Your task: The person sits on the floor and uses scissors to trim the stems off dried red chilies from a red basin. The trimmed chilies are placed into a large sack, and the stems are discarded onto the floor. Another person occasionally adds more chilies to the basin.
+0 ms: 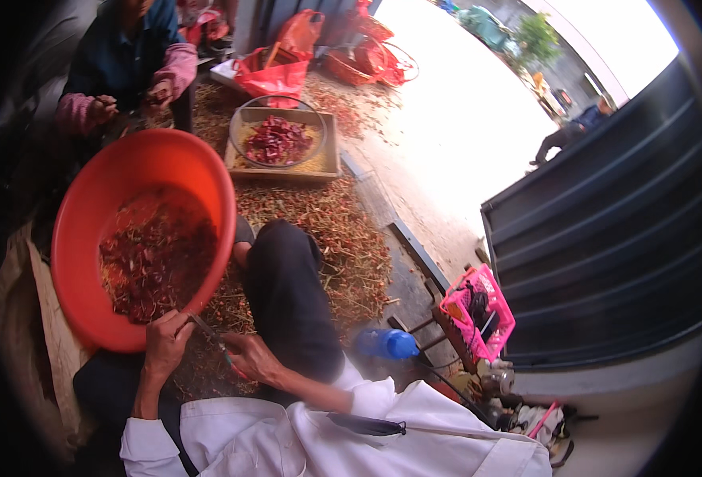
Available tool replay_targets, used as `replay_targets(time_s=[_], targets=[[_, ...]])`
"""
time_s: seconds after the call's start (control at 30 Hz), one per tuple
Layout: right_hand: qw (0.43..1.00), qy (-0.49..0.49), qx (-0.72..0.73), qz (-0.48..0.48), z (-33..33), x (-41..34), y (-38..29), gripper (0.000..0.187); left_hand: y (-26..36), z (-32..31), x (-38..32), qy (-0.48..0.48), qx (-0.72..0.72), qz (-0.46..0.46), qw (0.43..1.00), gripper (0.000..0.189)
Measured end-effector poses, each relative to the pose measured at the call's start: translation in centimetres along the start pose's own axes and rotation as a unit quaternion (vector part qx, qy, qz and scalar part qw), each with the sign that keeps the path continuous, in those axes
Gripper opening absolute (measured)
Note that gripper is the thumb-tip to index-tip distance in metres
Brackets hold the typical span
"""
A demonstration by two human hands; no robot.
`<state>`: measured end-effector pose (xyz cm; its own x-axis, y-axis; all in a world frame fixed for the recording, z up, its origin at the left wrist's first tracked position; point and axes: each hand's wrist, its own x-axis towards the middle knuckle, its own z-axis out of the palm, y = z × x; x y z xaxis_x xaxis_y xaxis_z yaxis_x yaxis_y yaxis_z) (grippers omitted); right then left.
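My right hand [252, 358] grips a pair of scissors [206, 325] with partly red handles, their blades pointing at my other hand. Fingers pinched together, my left hand [166, 340] is at the near rim of a large orange plastic basin [142, 149]. Whatever it may hold is too small to make out. Dark red dried chilli pieces [166, 280], mixed with stalks and seeds, lie in the tilted basin. Beyond it, a round sieve [237, 122] with cut red chilli pieces [278, 140] sits over a shallow wooden tray [294, 174] holding yellow seeds.
Chilli stalks and scraps [339, 238] cover the floor. A co-worker [127, 59] sits across the basin. To my right are a blue plastic bottle [386, 344], a pink plastic basket [494, 298] and a corrugated metal door [601, 226]. Red bags [273, 71] and baskets [351, 67] stand at the back.
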<state>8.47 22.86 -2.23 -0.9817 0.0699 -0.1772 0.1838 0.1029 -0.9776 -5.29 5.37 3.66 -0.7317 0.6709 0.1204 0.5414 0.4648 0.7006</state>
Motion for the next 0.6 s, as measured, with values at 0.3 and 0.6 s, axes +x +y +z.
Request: replay_targets(time_s=[0.3, 0.6], targets=[[0.998, 0.010, 0.054, 0.039, -0.9, -0.8, 0.1, 0.027, -0.4, 1.4, 0.7, -0.024, 0.004, 0.032, 0.999, 0.007], [0.996, 0.075, -0.015, -0.052, 0.7, -0.4, 2.9, 0.029, 0.2, 1.1, 0.8, -0.070, -0.129, -0.042, 0.988, 0.012]])
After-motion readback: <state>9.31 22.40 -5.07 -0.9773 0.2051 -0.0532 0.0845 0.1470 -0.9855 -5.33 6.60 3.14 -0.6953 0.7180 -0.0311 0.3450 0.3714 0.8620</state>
